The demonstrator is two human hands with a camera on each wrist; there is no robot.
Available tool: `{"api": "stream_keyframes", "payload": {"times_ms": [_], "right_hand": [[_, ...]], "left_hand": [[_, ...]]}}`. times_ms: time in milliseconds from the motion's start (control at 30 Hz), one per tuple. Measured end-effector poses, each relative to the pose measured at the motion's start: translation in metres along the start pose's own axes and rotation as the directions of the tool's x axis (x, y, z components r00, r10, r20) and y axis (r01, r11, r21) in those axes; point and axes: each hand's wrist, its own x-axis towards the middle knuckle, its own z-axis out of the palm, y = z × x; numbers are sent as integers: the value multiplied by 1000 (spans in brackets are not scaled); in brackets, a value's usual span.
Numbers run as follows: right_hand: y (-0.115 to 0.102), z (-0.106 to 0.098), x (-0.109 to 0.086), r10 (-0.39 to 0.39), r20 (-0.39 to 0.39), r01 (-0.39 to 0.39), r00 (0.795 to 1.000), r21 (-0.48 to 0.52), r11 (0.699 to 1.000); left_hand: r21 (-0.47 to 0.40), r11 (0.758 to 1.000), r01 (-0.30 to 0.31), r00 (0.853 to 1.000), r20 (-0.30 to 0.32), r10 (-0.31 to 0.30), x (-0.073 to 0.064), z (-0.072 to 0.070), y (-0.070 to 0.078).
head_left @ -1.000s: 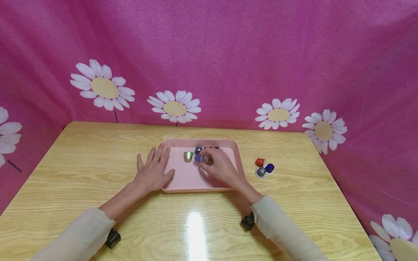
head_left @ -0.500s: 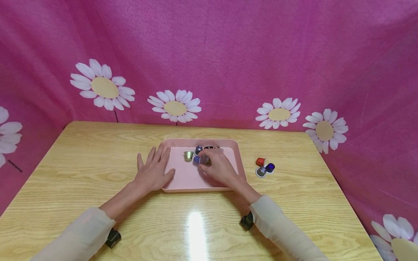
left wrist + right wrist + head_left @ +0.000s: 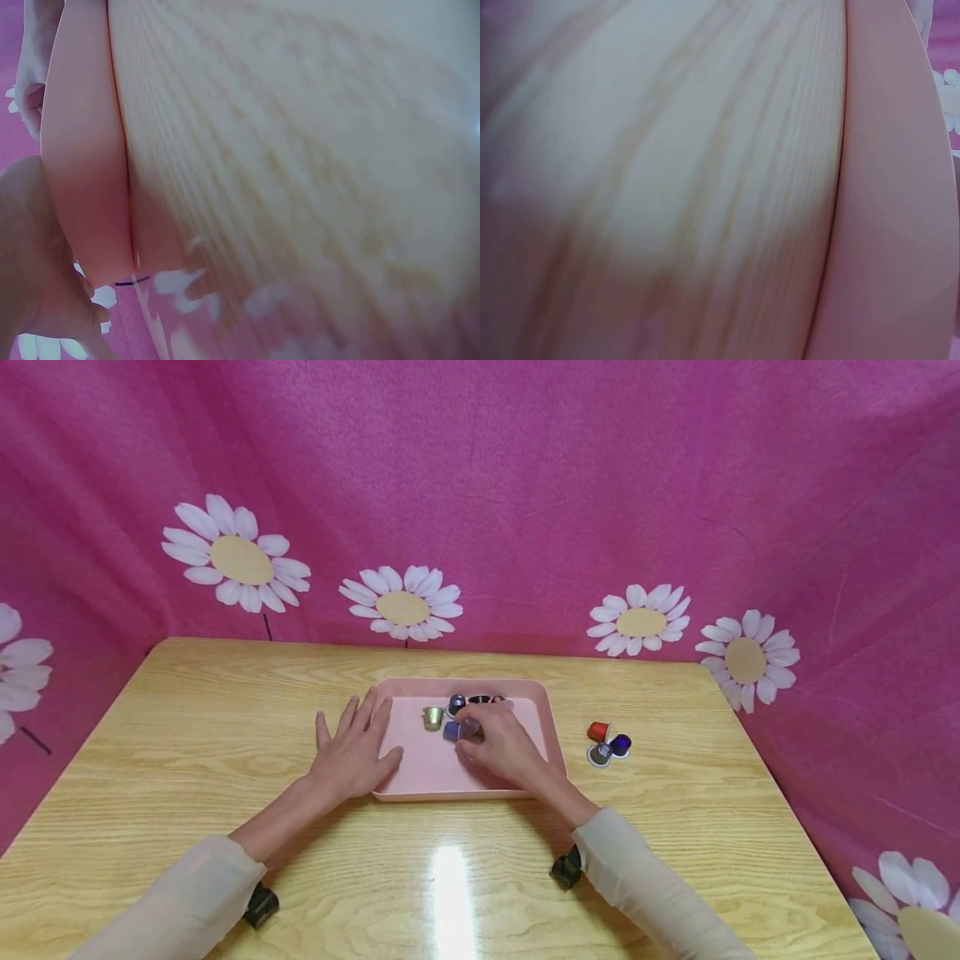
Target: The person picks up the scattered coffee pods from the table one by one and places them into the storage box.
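My left hand (image 3: 351, 758) rests with spread, straight fingers at the left rim of a pink tray (image 3: 420, 778). Over the tray, my right hand (image 3: 504, 745) pinches a greyish coffee capsule (image 3: 470, 727) between thumb and fingers, which partly hide it. Just left of those fingertips lies a blue capsule (image 3: 452, 732). A gold-green capsule (image 3: 432, 718) sits farther left, and a dark purple-blue one (image 3: 457, 703) is behind. Dark capsules (image 3: 479, 699) show beyond the right hand, partly covered. In the right wrist view the tray wall (image 3: 900, 187) hides the fingers.
On the wooden table (image 3: 337, 877), right of the tray, a red capsule (image 3: 597, 732), a dark blue capsule (image 3: 620, 745) and a grey capsule (image 3: 600, 754) lie close together. A pink curtain (image 3: 517, 510) with daisies hangs behind the table.
The blue capsule has shifted slightly left and toward the front of the tray beside my right fingertips. The right hand has moved very slightly; the left hand has stayed in place.
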Motion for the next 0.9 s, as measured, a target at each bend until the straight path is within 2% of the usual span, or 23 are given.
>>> {"api": "stream_keyframes", "payload": {"times_ms": [300,533,633,900], "right_hand": [[0,-4,-2,4,6,-4,1000,-8,1000],[0,-13,-5,21,-11,-20,1000,33,999],[3,-17,-7,18,-42,-16,999,35,999],[12,-39,-16,22,-116,-8,993,116,993]], "left_hand": [[6,1000,-5,1000,2,5,0,0,0],[11,1000,1,1000,1,-1,0,-1,0],[12,1000,6,1000,3,-6,0,-1,1],[7,1000,6,1000,2,-6,-1,-1,1]]}}
